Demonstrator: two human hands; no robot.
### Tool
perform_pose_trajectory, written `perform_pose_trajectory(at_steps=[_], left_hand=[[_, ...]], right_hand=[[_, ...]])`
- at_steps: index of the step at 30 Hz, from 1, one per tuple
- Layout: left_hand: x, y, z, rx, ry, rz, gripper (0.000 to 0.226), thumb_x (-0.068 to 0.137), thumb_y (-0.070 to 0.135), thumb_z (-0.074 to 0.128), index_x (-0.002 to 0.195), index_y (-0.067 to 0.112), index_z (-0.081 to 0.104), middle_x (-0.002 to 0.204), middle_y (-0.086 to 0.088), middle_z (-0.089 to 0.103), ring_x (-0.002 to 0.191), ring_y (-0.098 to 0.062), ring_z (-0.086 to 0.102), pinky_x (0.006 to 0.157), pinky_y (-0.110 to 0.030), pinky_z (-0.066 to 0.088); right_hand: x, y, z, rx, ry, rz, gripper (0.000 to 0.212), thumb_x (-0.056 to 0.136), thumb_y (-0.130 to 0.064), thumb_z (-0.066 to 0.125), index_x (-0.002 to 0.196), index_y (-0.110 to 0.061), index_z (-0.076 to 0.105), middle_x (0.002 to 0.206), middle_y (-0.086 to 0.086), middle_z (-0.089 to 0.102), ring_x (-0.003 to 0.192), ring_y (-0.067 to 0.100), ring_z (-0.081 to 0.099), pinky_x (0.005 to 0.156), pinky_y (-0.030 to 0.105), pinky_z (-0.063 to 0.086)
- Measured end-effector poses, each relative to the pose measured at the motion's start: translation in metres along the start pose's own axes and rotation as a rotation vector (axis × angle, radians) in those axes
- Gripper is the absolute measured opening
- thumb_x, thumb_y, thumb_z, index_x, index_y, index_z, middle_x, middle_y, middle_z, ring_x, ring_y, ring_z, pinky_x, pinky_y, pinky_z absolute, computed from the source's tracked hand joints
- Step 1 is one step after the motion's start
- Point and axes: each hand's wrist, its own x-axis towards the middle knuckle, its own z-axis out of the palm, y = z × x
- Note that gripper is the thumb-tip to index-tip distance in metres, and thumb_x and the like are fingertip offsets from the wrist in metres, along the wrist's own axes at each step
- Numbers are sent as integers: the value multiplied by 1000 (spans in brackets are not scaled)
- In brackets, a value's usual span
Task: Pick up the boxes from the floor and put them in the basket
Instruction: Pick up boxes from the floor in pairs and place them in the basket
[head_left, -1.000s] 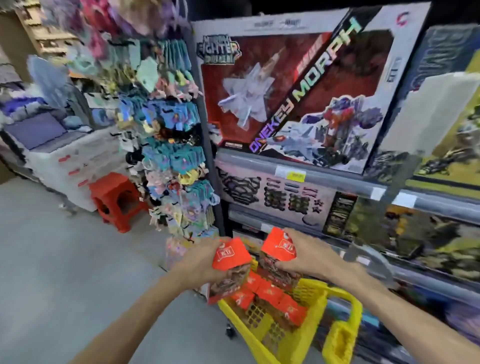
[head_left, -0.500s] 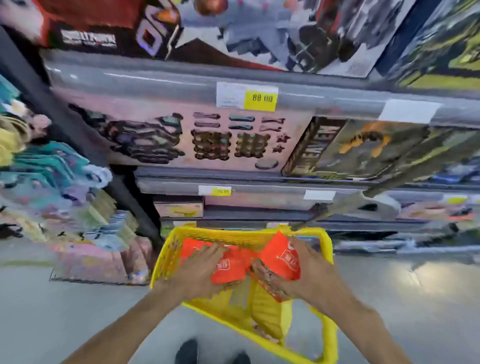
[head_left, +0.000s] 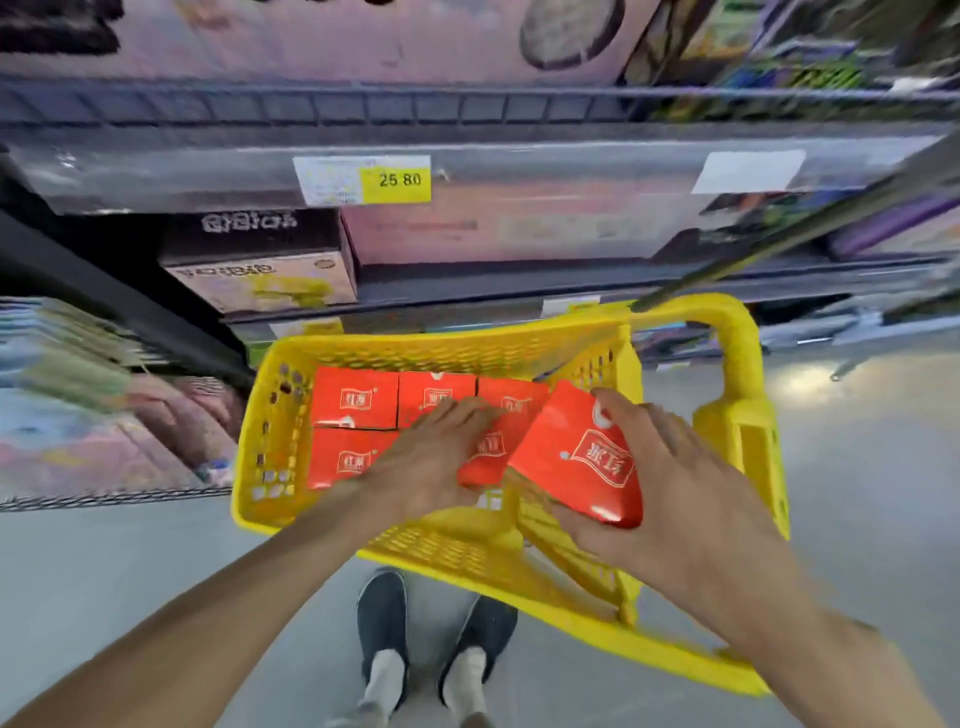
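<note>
A yellow plastic basket (head_left: 260, 447) stands on the floor in front of me. Several red boxes (head_left: 356, 397) lie flat on its bottom in rows. My left hand (head_left: 431, 457) is inside the basket, pressed palm down on a red box (head_left: 488, 447) with its fingers around the box's top. My right hand (head_left: 660, 483) holds another red box (head_left: 576, 457) tilted above the basket's right side, thumb on top and fingers underneath.
Store shelves (head_left: 467, 140) with toy boxes and a yellow price tag (head_left: 395, 179) rise just behind the basket. A low rack of packaged goods (head_left: 104, 426) stands at the left. Grey floor lies around my feet (head_left: 431, 639).
The view has tilted down towards the basket. Both hands have gone lower into it with their boxes; the left box now rests among the packed ones.
</note>
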Motion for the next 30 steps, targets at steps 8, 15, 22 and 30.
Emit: perform_pose_trajectory(at_steps=[8, 15, 22, 30], left_hand=[[-23, -28, 4, 246, -109, -81, 97, 71, 33, 81, 150, 20, 26, 150, -5, 32, 135, -29, 33, 111, -46, 32], [-40, -46, 25, 435, -93, -211, 94, 61, 34, 87, 141, 14, 42, 136, -16, 42, 120, -33, 42, 101, -44, 39], [-52, -37, 27, 407, -54, -298, 90, 63, 28, 86, 139, 15, 40, 129, -13, 44, 118, -32, 43, 97, -43, 42], [-61, -44, 31, 379, 3, -320, 87, 61, 25, 87, 136, 17, 44, 129, -10, 41, 119, -29, 41, 97, -44, 44]], right_hand=[[2, -2, -6, -2, -40, -34, 93, 64, -78, 50, 141, -26, 39, 115, -6, 60, 98, 20, 63, 74, 35, 55], [26, -2, 35, -2, -162, -137, 99, 67, -71, 68, 146, -27, 28, 127, -3, 55, 112, 21, 56, 94, 36, 48], [51, 2, 102, -134, -244, -260, 94, 64, -53, 79, 140, -16, 38, 126, 3, 49, 111, 27, 54, 97, 42, 46], [85, -4, 182, -245, -325, -237, 89, 68, -32, 82, 140, -14, 35, 135, 5, 47, 125, 26, 41, 110, 42, 31]])
